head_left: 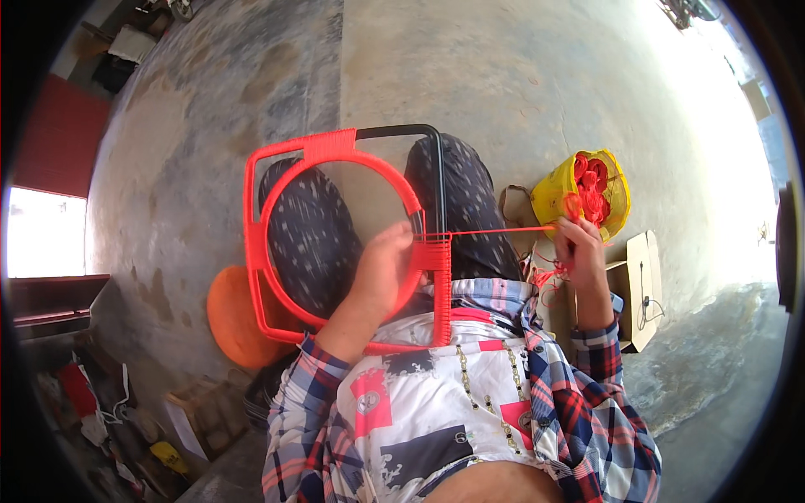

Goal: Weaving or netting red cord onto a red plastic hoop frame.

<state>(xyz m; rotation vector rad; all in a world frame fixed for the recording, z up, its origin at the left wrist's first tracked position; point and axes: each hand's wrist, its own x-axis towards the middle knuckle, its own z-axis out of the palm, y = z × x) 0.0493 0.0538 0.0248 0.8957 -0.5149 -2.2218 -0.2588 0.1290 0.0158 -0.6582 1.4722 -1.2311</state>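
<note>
A square frame with a round ring inside it [254,201] rests across my lap, mostly wrapped in red cord. Bare black tube [439,180] shows along its far right corner, and a short dark stretch shows on the ring. My left hand [386,261] is closed round the ring's right side, beside the wrapped bridge between ring and frame. From that bridge a taut red cord [495,230] runs right to my right hand [579,245], whose fingers are pinched on it. Loose red strands hang by the right hand's wrist.
A yellow bag [549,194] holding several red cord bundles [594,186] stands right of my knees. Nearer is an opened cardboard box [641,289]. An orange round object [235,317] sits left of my legs. Crates and clutter [201,411] lie lower left on the concrete floor [470,67].
</note>
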